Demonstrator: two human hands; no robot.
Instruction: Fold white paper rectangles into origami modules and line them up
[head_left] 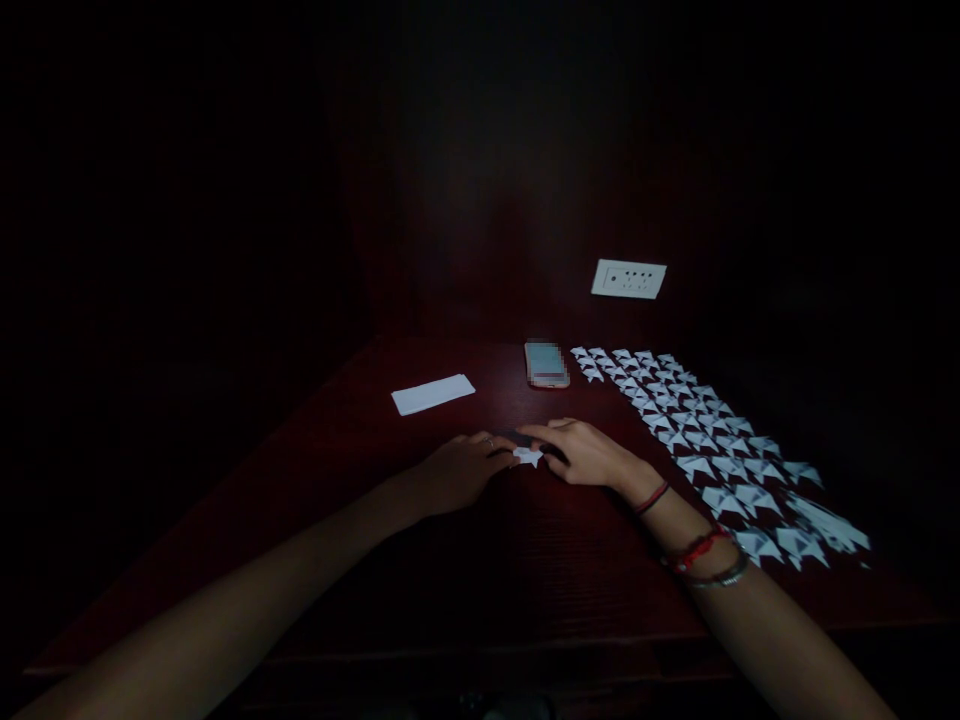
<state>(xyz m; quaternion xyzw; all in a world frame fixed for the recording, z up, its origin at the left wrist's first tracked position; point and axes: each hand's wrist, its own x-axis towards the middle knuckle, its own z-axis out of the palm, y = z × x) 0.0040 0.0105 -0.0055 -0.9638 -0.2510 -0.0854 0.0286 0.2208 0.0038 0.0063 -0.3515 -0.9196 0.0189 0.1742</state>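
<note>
A small folded white paper piece [528, 456] with pointed corners lies on the dark red table, between my two hands. My left hand [466, 470], with a ring on one finger, has its fingertips closed on the piece's left edge. From the other side, the thumb and fingers of my right hand [583, 452] are bent round the right edge of the same piece. Fingertips cover part of the paper, so its full shape is hidden. Bracelets circle my right wrist.
A stack of white paper strips [433, 394] lies at the back left of the table [360, 600]. Behind my hands is a phone [547, 364]. Rows of folded paper pieces [697, 440] and some loose paper strips [829, 522] cover the right side. A socket panel [628, 279] is on the wall.
</note>
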